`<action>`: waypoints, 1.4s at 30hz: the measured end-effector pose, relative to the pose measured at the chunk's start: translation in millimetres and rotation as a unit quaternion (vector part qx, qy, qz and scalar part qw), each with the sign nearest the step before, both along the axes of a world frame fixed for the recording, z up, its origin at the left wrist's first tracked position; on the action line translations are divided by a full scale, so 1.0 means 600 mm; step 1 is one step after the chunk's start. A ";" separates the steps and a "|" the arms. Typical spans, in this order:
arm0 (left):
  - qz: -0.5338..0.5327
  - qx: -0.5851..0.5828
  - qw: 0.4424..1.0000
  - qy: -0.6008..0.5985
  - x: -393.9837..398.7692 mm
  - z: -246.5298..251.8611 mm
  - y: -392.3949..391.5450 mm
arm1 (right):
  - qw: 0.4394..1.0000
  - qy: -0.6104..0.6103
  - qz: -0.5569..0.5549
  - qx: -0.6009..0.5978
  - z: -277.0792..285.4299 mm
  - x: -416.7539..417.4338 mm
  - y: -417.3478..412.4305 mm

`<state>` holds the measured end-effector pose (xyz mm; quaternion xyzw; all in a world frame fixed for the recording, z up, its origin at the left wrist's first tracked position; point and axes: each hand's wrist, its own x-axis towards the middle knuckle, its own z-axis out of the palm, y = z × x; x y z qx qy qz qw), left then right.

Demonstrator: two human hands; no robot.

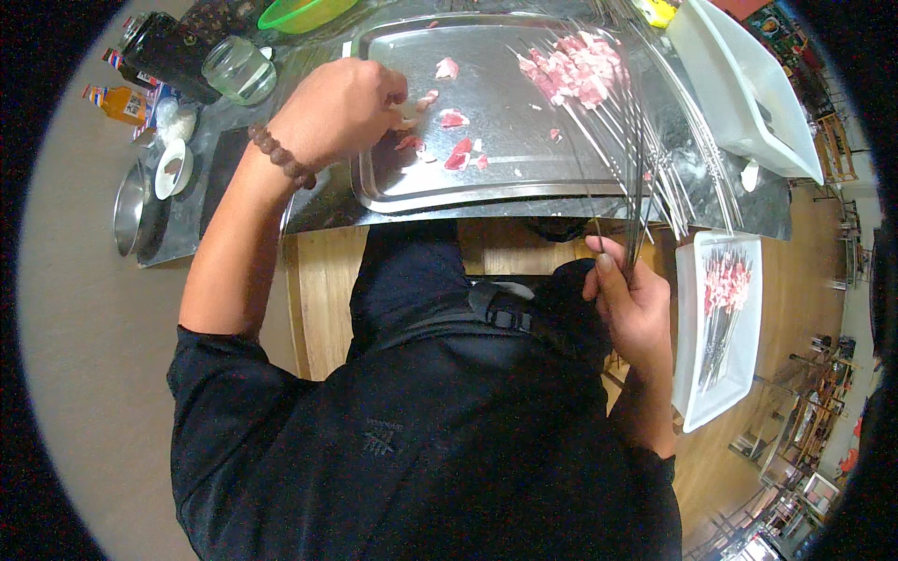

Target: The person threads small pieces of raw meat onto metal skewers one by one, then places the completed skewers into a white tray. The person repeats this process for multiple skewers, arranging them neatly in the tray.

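Observation:
My left hand [344, 109], with a bead bracelet [280, 156] at the wrist, is over the left side of a metal tray [484, 193]. Its fingers are bent down beside small raw meat pieces [424, 100]; whether they pinch one is hidden. Other pieces, such as a red one [459, 154], lie scattered across the tray. My right hand [631, 298] grips a bundle of thin metal skewers [637, 168] at the table's front edge. One skewer stands slightly apart by the thumb. Behind the bundle, meat-loaded skewers [582, 66] rest on the tray's right side, handles towards me.
Bare metal skewers [691, 112] lie right of the tray, beside a white plastic bin [744, 84]. A lower white bin [719, 400] holds more meat skewers. On the left are a glass jar [240, 73], a small white bowl [174, 168] and a metal bowl [132, 207]. A green basin [305, 15] stands behind.

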<state>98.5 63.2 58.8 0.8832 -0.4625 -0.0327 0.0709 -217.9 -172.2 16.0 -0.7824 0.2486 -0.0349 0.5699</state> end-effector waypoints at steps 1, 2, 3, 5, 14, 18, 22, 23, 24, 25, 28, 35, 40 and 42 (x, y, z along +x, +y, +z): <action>-0.029 0.009 0.999 -0.025 0.001 -0.006 0.001 | 1.000 0.003 0.000 0.001 0.000 -0.001 0.000; -0.059 0.018 0.997 -0.051 0.003 -0.020 0.002 | 1.000 0.006 0.000 0.002 0.001 -0.001 0.001; -0.087 0.027 0.993 -0.076 0.003 -0.033 0.002 | 1.000 0.008 0.001 0.003 0.005 -0.001 0.001; -0.112 -0.022 0.986 -0.118 -0.001 -0.049 -0.002 | 1.000 0.020 0.002 0.023 0.011 -0.001 0.002; 0.171 -0.375 0.797 0.441 -0.052 -0.031 -0.027 | 0.997 -0.005 0.033 0.070 0.022 -0.008 0.018; 0.123 -0.530 0.504 0.671 -0.089 -0.052 -0.055 | 0.995 0.005 0.036 0.092 0.021 -0.006 0.031; 0.110 -0.553 0.437 0.701 -0.120 -0.062 -0.080 | 0.997 -0.009 0.059 0.050 0.014 -0.009 0.034; 0.114 -0.553 0.435 0.701 -0.124 -0.063 -0.084 | 0.998 -0.008 0.056 0.042 0.016 -0.010 0.034; 0.095 -0.555 0.433 0.704 -0.122 -0.068 -0.084 | 0.998 -0.009 0.055 0.034 0.018 -0.009 0.035; 0.095 -0.555 0.432 0.704 -0.124 -0.068 -0.085 | 0.998 -0.010 0.054 0.027 0.020 -0.008 0.036; 0.090 -0.559 0.425 0.706 -0.129 -0.066 -0.086 | 0.998 -0.010 0.054 0.013 0.020 -0.007 0.036; 0.096 -0.563 0.433 0.697 -0.135 -0.059 -0.089 | 0.999 0.026 0.041 0.013 0.023 -0.002 0.037; 0.090 -0.548 0.446 0.702 -0.137 -0.066 -0.088 | 0.998 0.037 0.040 0.012 0.022 0.002 0.037; 0.092 -0.548 0.444 0.703 -0.140 -0.066 -0.090 | 0.999 0.029 0.047 0.000 0.019 0.001 0.035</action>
